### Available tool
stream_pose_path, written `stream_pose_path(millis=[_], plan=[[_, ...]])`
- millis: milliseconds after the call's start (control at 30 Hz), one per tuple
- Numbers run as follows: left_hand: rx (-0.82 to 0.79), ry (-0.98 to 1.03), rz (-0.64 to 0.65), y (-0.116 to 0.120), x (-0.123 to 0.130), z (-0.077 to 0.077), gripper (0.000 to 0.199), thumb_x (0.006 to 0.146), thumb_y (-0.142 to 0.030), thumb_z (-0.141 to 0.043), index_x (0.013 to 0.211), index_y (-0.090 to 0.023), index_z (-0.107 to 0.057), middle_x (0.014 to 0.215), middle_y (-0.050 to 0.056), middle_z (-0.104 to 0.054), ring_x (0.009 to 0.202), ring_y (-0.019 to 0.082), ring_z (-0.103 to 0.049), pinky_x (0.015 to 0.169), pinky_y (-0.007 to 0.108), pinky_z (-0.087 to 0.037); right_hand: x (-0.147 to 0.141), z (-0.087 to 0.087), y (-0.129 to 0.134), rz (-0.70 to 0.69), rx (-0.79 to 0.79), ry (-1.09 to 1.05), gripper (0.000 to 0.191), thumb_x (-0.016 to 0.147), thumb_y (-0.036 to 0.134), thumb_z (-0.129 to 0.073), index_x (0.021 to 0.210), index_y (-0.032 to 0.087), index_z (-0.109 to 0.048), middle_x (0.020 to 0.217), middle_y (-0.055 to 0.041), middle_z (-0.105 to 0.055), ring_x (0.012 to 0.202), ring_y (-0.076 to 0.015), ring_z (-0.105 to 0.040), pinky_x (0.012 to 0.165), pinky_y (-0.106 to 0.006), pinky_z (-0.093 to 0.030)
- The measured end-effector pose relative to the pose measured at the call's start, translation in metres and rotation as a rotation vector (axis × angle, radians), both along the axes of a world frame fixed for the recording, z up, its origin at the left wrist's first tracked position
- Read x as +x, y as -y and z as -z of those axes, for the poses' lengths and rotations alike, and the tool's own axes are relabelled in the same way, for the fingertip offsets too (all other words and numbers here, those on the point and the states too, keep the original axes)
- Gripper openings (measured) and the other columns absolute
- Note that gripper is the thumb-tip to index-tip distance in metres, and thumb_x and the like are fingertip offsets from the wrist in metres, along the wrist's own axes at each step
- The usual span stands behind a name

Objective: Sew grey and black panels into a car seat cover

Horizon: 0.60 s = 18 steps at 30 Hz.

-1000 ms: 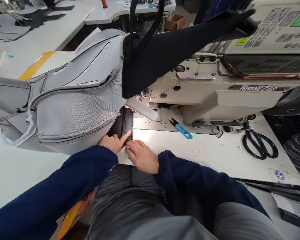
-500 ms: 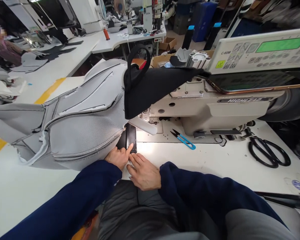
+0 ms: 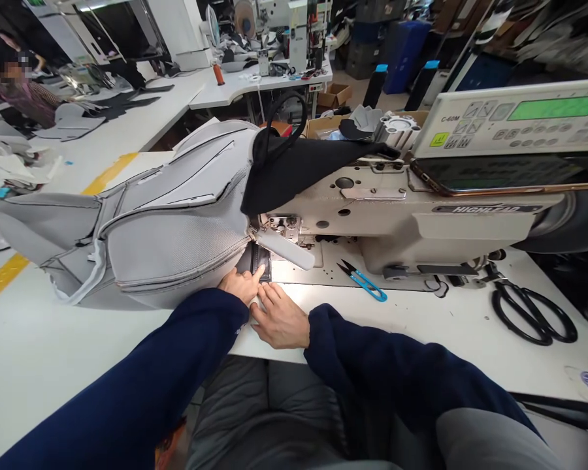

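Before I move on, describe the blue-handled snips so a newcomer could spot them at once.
Start at the cream sewing machine marked HIGHLEAD and look below its arm. There the snips lie, right of the right hand, dark blades pointing to the picture's upper left. Their blue handles set them apart from the larger, black-handled scissors farther right.

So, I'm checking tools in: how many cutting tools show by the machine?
2: the blue snips in front of the machine, and the black scissors farther right. Others may be hidden.
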<state>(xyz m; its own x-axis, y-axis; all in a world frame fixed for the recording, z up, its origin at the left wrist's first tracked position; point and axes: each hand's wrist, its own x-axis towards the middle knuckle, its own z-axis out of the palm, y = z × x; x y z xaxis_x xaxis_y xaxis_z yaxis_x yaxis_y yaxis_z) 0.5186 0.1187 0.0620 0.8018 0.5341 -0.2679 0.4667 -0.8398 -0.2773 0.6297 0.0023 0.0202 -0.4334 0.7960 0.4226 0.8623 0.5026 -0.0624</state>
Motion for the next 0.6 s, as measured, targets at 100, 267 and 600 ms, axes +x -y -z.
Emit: stream_pose_path(millis=[100, 267, 600], plan=[[0.0, 0.038, 0.005, -0.01, 0.004, 0.003, 0.053, 0.093, -0.017, -0.04, 0.145, -0.007, -0.042, 0.085, 0.02, -0.068, 0.075, 0.027, -0.068, 0.085, 0.046, -0.041, 0.003, 0.0, -0.009, 0.028, -0.024, -0.006, 0.041, 0.093, 0.037, -0.047, 0.111, 0.002, -0.057, 0.117, -0.0329, -0.056, 0.112, -0.0382, -0.052, 0.099, -0.058, -0.036], [-0.03, 0.03, 0.042, -0.026, 0.011, 0.003, 0.055, 0.091, -0.018, -0.043, 0.145, -0.004, -0.041, 0.088, 0.021, -0.068, 0.078, 0.027, -0.068, 0.089, 0.048, -0.041, 0.006, -0.002, -0.021, 0.083, -0.018, 0.053, 0.042, 0.095, 0.038, -0.043, 0.112, 0.003, -0.057, 0.116, -0.0292, -0.057, 0.112, -0.0375, -0.051, 0.1, -0.055, -0.037], [0.052, 0.108, 0.085, -0.035, 0.016, 0.003, 0.046, 0.092, -0.011, -0.034, 0.13, 0.003, -0.054, 0.084, 0.022, -0.069, 0.076, 0.026, -0.067, 0.09, 0.044, -0.042, 0.012, -0.001, -0.031, 0.139, -0.068, -0.036, 0.036, 0.094, 0.032, -0.047, 0.116, 0.005, -0.054, 0.132, -0.0312, -0.048, 0.126, -0.0389, -0.044, 0.101, -0.055, -0.038]])
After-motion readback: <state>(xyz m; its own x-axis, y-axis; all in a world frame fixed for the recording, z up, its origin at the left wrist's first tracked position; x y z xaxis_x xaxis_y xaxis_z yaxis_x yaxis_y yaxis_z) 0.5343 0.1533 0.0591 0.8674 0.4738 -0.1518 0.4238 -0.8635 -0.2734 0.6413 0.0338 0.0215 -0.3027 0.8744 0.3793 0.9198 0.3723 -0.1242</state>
